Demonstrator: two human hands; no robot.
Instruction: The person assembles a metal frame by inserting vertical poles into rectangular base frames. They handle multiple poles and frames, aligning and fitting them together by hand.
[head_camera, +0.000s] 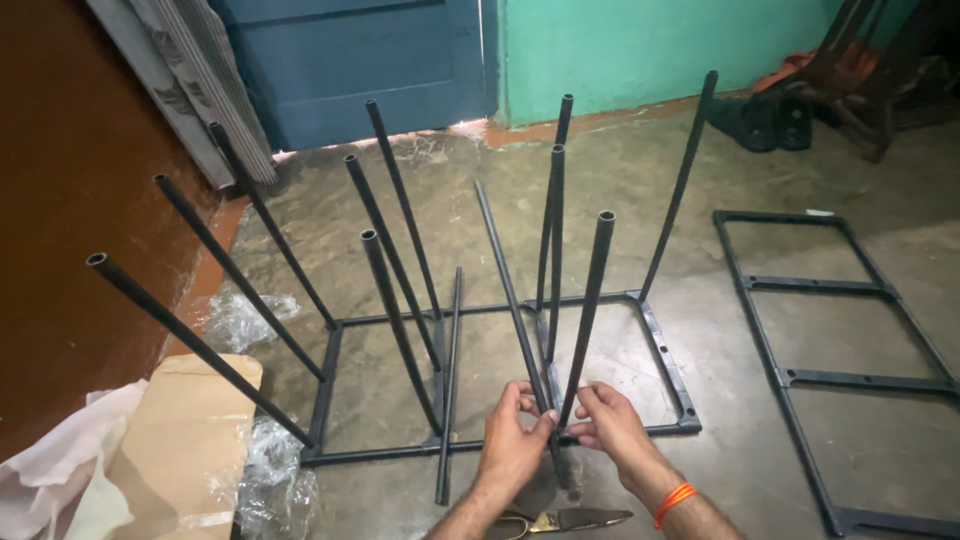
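Both forearms reach forward side by side; the left hand (512, 437) and right hand (608, 425) meet at their curled fingertips, pinching closed.

The room is dim and evenly lit, with a bright strip of daylight under the blue door (350, 60) spilling onto the concrete floor (620, 180). Shadows are soft. The crumpled plastic wrap (240, 320) shows faint glare. The upright black tubes (590, 310) splay outward from wide-angle distortion; focus stays sharp.
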